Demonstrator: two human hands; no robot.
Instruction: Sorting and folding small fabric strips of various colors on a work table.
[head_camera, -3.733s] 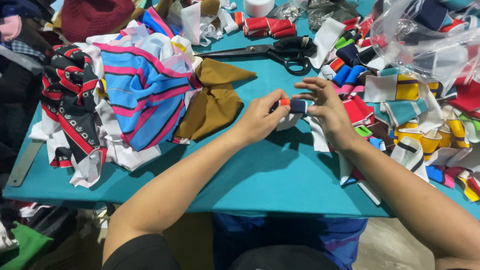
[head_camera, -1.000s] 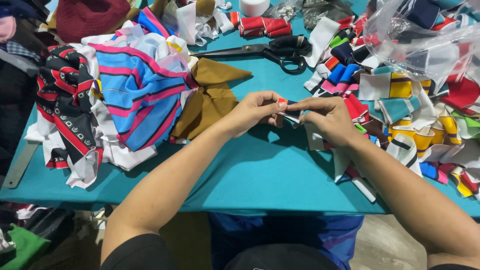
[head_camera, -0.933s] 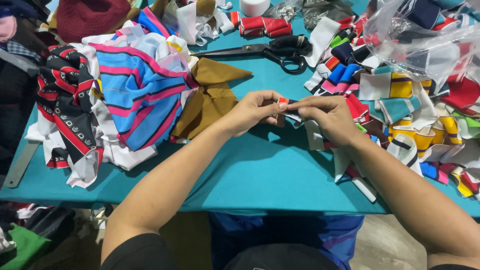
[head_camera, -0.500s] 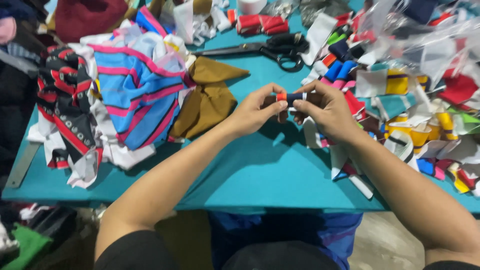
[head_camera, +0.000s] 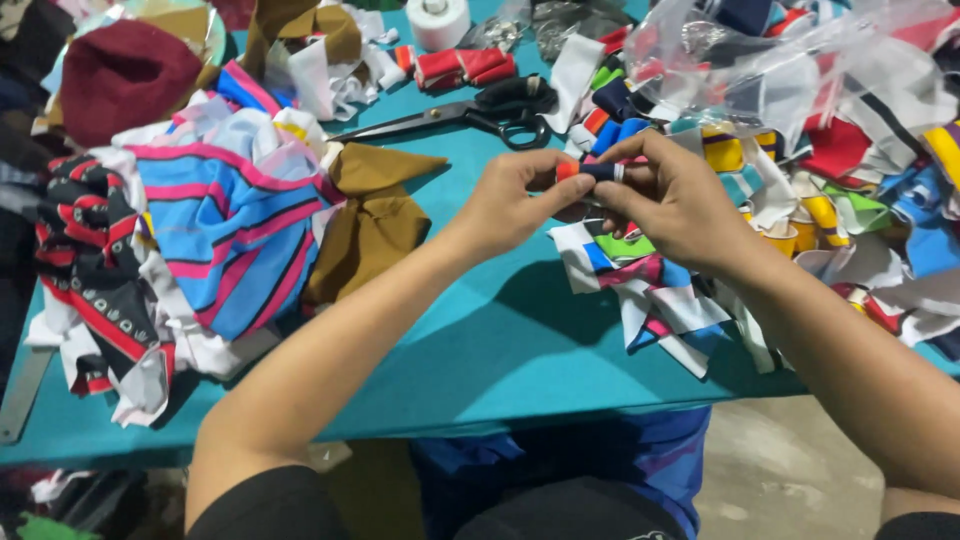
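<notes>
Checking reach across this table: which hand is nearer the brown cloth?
Left. The left hand hangs just right of the brown cloth; the right hand is farther right, past the small roll both pinch.

Lit brightly and evenly from above. Casting soft, dark shadows of both forearms onto the teal table, toward the near edge. Glaring white off the clear plastic bag at upper right. Blurring slightly at the far edge and corners; staying sharp around the hands. Dimming toward the floor below.
</notes>
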